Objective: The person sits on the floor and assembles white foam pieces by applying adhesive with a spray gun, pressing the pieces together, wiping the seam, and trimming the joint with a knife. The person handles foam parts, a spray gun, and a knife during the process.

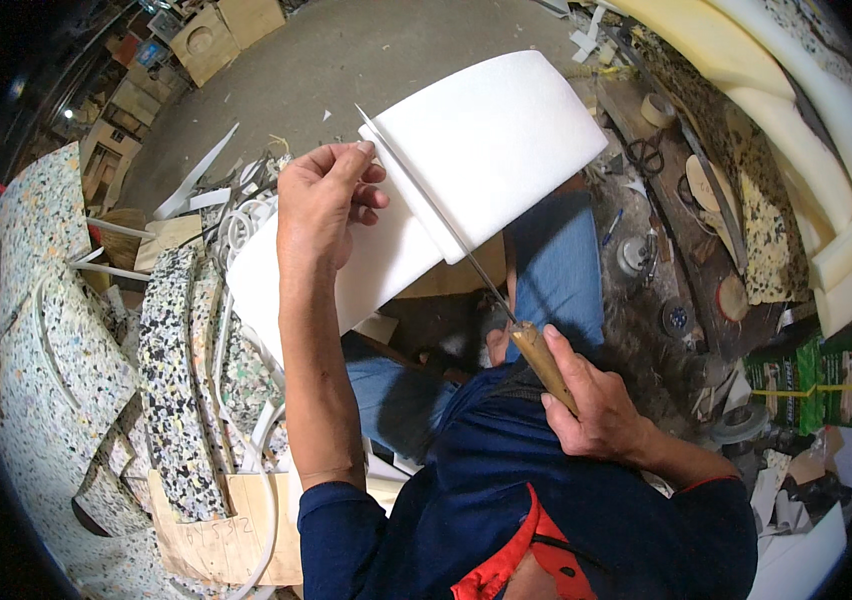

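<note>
A big white foam slab (491,125) lies across my lap. Along a cut line in it runs the long thin blade of a knife (416,190), its tip past the far edge. My right hand (596,400) grips the knife's wooden handle (543,368) near my body. Left of the blade, another white foam part (376,255) slopes down under my left forearm. With thumb and bent fingers, my left hand (326,195) pinches the foam edge beside the blade near its tip. Whether the two foam parts are still joined underneath cannot be seen.
Speckled foam sheets (56,370) and a plywood board (236,530) are piled at the left. On the right lie scissors (644,157), a tape roll (657,110), yellowish foam pieces (746,60) and green packets (826,380). White scraps (196,175) litter the floor.
</note>
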Available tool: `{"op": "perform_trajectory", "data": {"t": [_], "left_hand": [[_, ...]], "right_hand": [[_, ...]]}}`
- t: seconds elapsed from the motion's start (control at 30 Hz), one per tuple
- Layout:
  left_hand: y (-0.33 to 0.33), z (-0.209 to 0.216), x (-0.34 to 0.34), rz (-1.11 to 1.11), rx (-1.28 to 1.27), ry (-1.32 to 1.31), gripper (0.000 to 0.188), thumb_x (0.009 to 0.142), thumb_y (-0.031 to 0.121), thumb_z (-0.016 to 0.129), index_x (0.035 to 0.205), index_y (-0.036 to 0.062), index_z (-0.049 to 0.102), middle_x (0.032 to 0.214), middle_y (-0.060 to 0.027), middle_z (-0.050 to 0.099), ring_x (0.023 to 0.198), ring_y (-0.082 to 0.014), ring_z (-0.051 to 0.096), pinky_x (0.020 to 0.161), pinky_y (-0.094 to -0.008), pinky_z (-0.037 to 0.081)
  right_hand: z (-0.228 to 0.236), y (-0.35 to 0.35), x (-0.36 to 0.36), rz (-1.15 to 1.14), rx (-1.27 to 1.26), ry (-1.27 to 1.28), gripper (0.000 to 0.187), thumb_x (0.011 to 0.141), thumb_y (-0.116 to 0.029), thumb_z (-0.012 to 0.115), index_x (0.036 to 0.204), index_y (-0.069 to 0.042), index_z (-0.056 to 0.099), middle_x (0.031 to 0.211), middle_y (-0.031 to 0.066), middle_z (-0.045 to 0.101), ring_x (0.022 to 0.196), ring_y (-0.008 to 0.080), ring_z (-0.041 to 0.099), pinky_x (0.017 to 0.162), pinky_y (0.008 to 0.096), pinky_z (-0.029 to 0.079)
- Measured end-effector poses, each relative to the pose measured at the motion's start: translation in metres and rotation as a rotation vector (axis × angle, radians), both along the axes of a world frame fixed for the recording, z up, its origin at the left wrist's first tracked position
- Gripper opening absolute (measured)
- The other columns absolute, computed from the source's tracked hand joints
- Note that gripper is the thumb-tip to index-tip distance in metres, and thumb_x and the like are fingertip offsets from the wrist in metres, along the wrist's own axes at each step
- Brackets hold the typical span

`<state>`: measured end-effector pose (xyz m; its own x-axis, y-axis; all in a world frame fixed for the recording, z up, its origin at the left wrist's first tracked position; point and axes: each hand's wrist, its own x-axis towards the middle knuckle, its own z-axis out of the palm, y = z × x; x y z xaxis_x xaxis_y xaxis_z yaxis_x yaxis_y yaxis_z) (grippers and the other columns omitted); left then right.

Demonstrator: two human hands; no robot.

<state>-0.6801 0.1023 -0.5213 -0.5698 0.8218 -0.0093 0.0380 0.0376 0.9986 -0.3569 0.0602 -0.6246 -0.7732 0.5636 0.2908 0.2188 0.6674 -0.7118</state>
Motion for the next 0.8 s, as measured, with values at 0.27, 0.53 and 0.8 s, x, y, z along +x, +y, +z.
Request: {"op": "perform_trajectory", "data": {"t": [0.27, 0.53, 0.8], "left_hand": [[0.0001, -0.0004, -0.0003, -0.006, 0.010, 0.015, 0.021, 0.091, 0.017, 0.069, 0.092, -0.0037, 0.067, 0.077, -0.0088, 0.066, 0.056, -0.0125, 0.061, 0.046, -0.0243, 0.043], [0.0012, 0.0002, 0.0007, 0.009, 0.010, 0.008, 0.021, 0.090, 0.017, 0.071, 0.092, -0.0038, 0.067, 0.075, -0.0091, 0.066, 0.055, -0.0131, 0.061, 0.046, -0.0235, 0.043], [0.0019, 0.0004, 0.0027, 0.024, -0.002, 0.029, 0.023, 0.089, 0.017, 0.073, 0.091, -0.0042, 0.067, 0.075, -0.0101, 0.065, 0.055, -0.0140, 0.061, 0.045, -0.0238, 0.042]], "right_hand": [[0.0005, 0.0006, -0.0002, 0.011, -0.019, 0.018, 0.083, 0.083, -0.008, 0.066, 0.152, 0.008, 0.023, 0.104, 0.0252, 0.062, 0.080, 0.0376, 0.065, 0.067, 0.0419, 0.056], [-0.0008, 0.0013, 0.0013, 0.014, -0.007, 0.025, 0.083, 0.082, -0.007, 0.067, 0.152, 0.007, 0.024, 0.105, 0.0249, 0.062, 0.080, 0.0372, 0.065, 0.066, 0.0415, 0.056], [-0.0025, 0.0020, 0.0026, 0.013, -0.017, 0.001, 0.083, 0.082, -0.007, 0.067, 0.152, 0.007, 0.024, 0.111, 0.0259, 0.062, 0.084, 0.0376, 0.066, 0.070, 0.0411, 0.057]]}}
